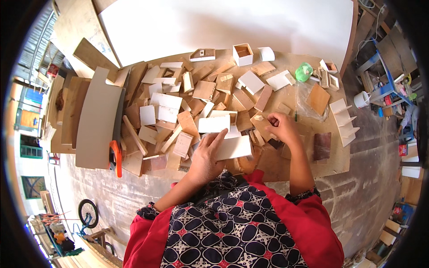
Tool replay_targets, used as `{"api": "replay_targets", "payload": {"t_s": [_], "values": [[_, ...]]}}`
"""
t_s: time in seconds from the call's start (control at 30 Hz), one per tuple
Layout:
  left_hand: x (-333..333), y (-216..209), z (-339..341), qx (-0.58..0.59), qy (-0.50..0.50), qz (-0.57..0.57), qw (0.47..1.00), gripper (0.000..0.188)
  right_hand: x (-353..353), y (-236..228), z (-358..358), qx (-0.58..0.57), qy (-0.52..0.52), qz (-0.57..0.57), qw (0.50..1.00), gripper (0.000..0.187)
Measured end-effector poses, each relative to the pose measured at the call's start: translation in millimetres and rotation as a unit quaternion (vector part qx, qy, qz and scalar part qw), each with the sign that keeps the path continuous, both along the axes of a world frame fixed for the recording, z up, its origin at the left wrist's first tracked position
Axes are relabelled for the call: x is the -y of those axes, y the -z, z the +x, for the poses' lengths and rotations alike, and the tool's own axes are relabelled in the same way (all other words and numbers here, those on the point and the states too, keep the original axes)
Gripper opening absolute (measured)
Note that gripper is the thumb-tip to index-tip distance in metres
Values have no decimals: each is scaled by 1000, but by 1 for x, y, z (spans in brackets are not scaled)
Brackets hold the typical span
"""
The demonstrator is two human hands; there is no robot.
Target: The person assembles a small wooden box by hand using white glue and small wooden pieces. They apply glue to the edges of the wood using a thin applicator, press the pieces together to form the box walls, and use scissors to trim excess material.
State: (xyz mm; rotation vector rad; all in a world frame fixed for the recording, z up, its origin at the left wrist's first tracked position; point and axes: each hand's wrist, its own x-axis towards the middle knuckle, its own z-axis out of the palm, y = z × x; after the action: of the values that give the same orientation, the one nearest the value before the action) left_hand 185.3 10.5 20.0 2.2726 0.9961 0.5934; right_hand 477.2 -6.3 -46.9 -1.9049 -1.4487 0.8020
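My left hand (207,160) is closed around the left end of a white wooden block (235,148), held level over the table's near edge, its fingers lying across the top. To the right, my right hand (283,128) has its fingers drawn together in a pinch. Whatever lies between those fingertips is hidden. Right beside them is a small tan wood piece (260,121) with a pale chip on top; I cannot tell whether they touch it. Just beyond the held block lies another white piece (213,124) among wood offcuts (187,121).
Loose offcuts cover much of the wooden table (336,166). Along its far side stand a small open white box (242,55) and a green ball-shaped bundle (304,71). A white slotted piece (344,121) lies at right. An orange-handled saw (117,158) leans at left by stacked boards (96,127).
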Motion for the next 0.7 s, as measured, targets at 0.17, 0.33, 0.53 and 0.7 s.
{"api": "replay_targets", "payload": {"t_s": [0.17,0.33,0.53,0.7], "values": [[1,7,-1,6,-14,62,998,75,4,-10,-5,-6,-9,25,1000,33],[1,34,-8,46,-36,-61,996,79,8,-5,-5,-33,2,24,999,26],[-2,49,-19,138,-29,-228,963,84,12,-4,-9,-129,-17,-26,991,22],[-1,62,-23,206,-16,-274,939,78,13,-4,-16,-151,-42,-30,987,18]]}}
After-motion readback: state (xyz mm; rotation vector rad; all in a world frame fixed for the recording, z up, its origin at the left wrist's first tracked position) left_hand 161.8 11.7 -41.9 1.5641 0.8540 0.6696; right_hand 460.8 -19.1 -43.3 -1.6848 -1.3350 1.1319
